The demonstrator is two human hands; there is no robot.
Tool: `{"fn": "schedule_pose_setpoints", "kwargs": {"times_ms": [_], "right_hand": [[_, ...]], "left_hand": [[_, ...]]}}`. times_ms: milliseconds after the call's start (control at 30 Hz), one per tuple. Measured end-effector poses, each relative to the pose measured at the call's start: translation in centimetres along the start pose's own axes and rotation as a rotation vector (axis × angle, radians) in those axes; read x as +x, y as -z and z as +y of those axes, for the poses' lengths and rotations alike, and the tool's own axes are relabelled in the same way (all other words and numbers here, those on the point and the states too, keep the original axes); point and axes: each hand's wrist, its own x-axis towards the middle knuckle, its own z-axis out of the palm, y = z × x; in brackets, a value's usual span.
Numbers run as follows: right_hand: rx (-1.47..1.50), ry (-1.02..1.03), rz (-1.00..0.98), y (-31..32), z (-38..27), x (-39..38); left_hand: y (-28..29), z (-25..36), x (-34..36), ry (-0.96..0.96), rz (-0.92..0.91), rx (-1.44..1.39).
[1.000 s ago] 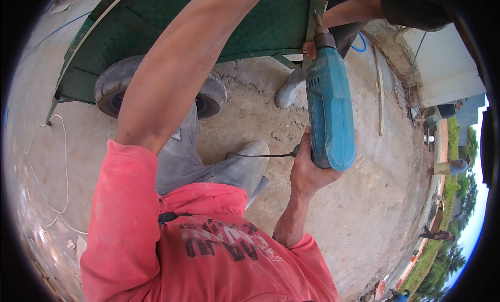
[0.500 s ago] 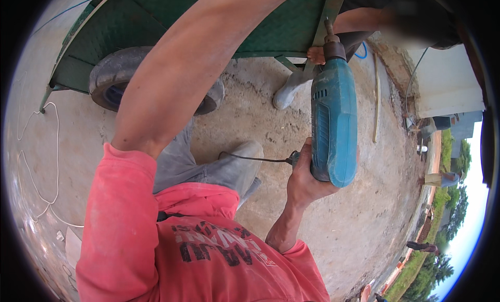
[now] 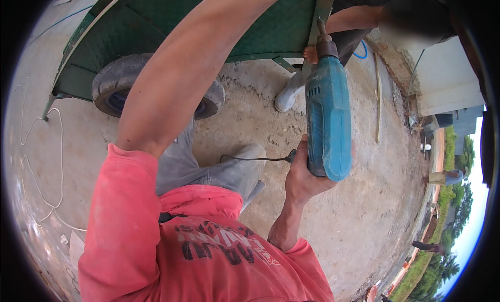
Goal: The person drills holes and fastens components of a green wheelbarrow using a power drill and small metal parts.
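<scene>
Teal plastic drill (image 3: 327, 122): boxy body, metal chuck against the green metal cart (image 3: 156, 15) frame edge.
Right hand (image 3: 304, 179): fingers clenched round the drill's grip, wrist bent upward.
Left hand: beyond the upper rim, arm outstretched; fingers cannot be told.

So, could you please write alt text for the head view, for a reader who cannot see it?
The person's right hand grips a blue drill, its bit against the green frame of a green cart. Their left arm, in a pink sleeve, reaches up out of view above the cart's wheel. Another person's hand touches the frame beside the drill.
</scene>
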Motion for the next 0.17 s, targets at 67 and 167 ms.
{"fn": "schedule_pose_setpoints", "kwargs": {"times_ms": [67, 167], "right_hand": [[0.031, -0.027, 0.005, 0.28, -0.33, -0.09], [-0.027, -0.039, -0.041, 0.85, -0.15, 0.06]], "left_hand": [[-0.20, -0.14, 0.09, -0.007, 0.013, 0.023], [-0.35, -0.16, 0.43, -0.011, 0.020, 0.025]]}}
